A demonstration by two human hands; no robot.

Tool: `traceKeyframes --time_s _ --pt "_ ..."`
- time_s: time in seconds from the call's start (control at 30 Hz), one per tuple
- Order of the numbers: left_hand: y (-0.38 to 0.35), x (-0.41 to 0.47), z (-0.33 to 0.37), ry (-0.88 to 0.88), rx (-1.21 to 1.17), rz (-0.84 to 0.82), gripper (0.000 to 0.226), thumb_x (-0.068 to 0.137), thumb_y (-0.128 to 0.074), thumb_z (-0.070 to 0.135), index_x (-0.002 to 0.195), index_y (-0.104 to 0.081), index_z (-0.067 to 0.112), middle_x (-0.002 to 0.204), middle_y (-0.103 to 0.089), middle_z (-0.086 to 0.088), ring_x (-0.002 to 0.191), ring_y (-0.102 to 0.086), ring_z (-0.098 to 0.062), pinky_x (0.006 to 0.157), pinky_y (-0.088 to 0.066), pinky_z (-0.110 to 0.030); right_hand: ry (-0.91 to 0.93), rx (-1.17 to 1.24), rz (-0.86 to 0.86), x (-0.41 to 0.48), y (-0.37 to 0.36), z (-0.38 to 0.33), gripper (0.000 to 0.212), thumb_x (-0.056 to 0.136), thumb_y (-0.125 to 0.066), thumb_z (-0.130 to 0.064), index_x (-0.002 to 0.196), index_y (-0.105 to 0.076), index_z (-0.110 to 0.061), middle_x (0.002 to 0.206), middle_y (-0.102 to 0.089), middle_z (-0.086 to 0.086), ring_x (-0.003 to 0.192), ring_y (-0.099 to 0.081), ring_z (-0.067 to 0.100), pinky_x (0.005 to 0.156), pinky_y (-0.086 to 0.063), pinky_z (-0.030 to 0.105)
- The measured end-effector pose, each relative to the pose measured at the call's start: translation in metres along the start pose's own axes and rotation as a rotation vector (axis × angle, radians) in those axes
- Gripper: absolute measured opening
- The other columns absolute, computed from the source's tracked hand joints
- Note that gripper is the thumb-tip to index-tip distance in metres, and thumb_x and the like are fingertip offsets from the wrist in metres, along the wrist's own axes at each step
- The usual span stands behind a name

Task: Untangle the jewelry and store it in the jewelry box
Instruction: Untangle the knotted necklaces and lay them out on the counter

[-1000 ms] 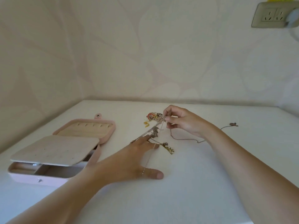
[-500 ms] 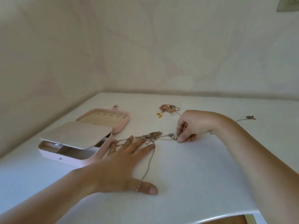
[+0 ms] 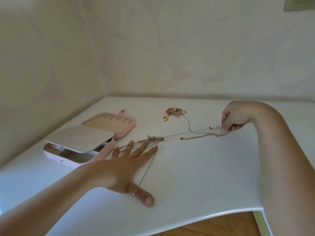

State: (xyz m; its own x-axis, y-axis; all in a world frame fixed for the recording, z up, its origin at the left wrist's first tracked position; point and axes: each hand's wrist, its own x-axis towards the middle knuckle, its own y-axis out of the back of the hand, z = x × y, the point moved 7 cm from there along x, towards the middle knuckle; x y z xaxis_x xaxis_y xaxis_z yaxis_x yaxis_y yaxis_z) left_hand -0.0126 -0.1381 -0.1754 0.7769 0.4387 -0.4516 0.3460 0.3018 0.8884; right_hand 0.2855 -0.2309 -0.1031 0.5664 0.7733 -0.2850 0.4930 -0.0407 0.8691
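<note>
The left hand lay flat and spread on the white table, a silver chain running over its thumb to a tangled knot by the fingertips. Beyond, the right hand pinched the taut chain's far end. The pink jewelry box stood open at left; a loose jewelry pile lay farthest.

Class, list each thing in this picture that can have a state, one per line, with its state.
jewelry box: open, inner tray panel raised.
left hand: flat, fingers spread, pinning chains.
right hand: fingers pinched shut on silver chain.
silver chain: stretched taut between the hands.
knot: still tangled.
colourful jewelry pile: heaped, untouched.
</note>
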Motion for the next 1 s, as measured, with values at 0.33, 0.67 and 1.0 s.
traceKeyframes --time_s 0.33,0.67,1.0 --pt "0.006 0.002 0.005 0.017 -0.024 0.060 0.130 0.039 -0.039 0.094 0.142 0.023 0.044 0.149 0.033 0.016 0.140 0.027 -0.018 0.114 0.014 -0.046 -0.088 -0.064 0.227 -0.023 0.020 0.011 0.026 0.085 -0.065 -0.015 0.106 -0.070 0.000 0.086 -0.061 0.012 0.073 -0.052 0.025 0.065 -0.040 0.026" --pt "0.040 0.001 0.013 0.034 -0.107 0.330 0.083 0.071 -0.048 0.079 0.142 -0.014 0.053 0.154 -0.012 0.021 0.145 -0.006 -0.014 0.114 -0.006 -0.038 0.401 0.656 0.224 -0.075 0.011 0.034 0.028 0.069 -0.076 -0.046 0.084 -0.078 -0.021 0.089 -0.070 -0.001 0.087 -0.060 0.012 0.087 -0.046 0.023" --pt "0.101 -0.026 0.051 -0.098 -0.149 0.588 0.027 0.090 -0.053 0.011 0.103 -0.064 0.032 0.098 -0.063 0.020 0.093 -0.060 0.002 0.099 -0.039 -0.024 0.539 0.918 0.134 -0.086 -0.006 0.015 0.018 0.094 -0.047 -0.006 0.092 -0.063 0.000 0.074 -0.065 0.009 0.076 -0.062 0.022 0.078 -0.054 0.028"
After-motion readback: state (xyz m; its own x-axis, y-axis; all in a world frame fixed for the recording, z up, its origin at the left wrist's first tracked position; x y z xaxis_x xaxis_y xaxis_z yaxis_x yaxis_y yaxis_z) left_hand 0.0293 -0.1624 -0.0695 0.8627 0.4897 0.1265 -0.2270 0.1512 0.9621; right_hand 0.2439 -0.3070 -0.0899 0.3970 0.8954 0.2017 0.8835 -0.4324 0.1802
